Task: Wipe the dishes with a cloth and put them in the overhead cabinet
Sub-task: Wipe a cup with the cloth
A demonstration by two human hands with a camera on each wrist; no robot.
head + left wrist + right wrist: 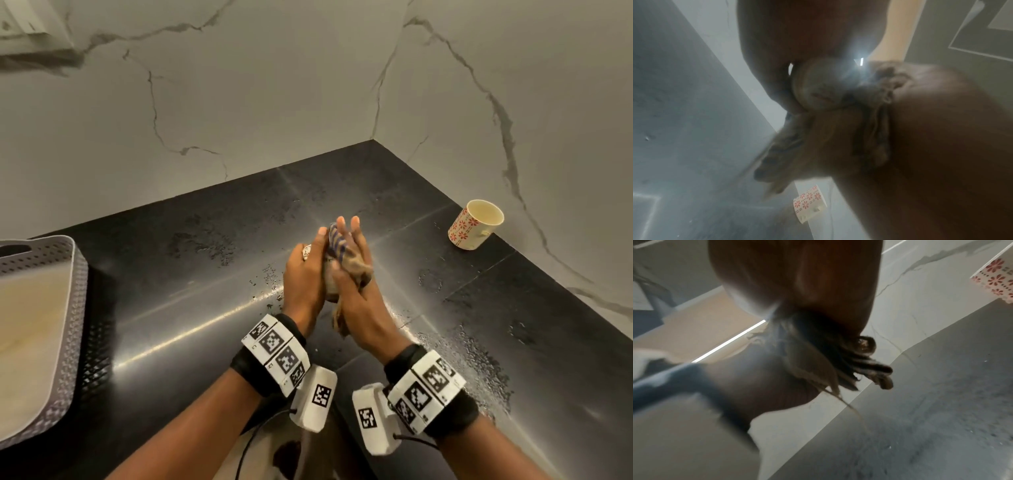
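I have the cloth (344, 262) pressed between both hands above the wet tabletop (205, 274): my left hand (306, 274) curls round something small and round I cannot identify, my right hand (356, 291) lies nearly flat against the cloth. The flowered cup (474, 224) stands well right of them, near the wall. I should rub every side dry and grip firmly, since wet things probably slip.

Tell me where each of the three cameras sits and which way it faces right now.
Head: worn on the head, looking down at the counter; both hands press the cloth, wristbands show.
Left wrist: looks up along the left hand at the cloth.
Right wrist: looks along the right hand at the cloth.
Shared: all three show the cup.
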